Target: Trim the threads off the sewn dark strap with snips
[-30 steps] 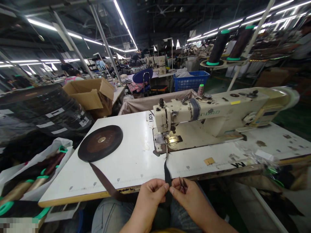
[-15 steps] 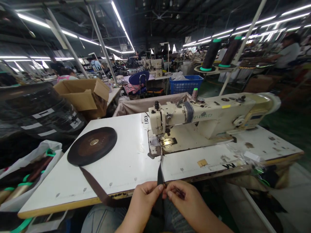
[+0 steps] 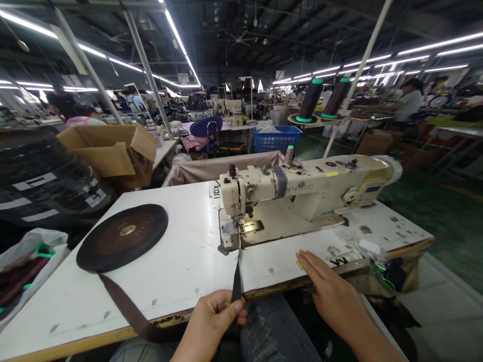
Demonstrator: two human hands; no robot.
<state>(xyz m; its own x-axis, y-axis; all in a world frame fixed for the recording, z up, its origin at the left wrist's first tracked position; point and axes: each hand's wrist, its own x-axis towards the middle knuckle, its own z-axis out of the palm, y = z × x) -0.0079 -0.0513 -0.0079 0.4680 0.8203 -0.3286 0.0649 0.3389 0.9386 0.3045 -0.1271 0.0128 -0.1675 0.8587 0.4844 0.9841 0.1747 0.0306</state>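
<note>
My left hand (image 3: 221, 312) pinches a dark strip of tape (image 3: 236, 281) at the table's front edge. The strip runs from under the needle area of a cream sewing machine (image 3: 302, 196) down to my fingers. Apart from it, my right hand (image 3: 324, 286) rests with fingers stretched out at the front edge, its fingertips over a small tan patch on the tabletop. On the left of the white table (image 3: 184, 266) lies a flat brown roll of tape (image 3: 124, 236). Its loose brown end hangs over the front edge toward my lap.
Two dark thread cones (image 3: 312, 100) stand on a rack behind the machine. A cardboard box (image 3: 109, 151) and a black wrapped bundle (image 3: 45, 181) are at the left. Beyond are a blue basket (image 3: 277, 140) and a blue chair (image 3: 206, 128). Other people work farther back.
My right hand has left the strip and moved right, its fingers straightening out onto the table edge. My left hand still grips the strip. The whole view has shifted slightly.
</note>
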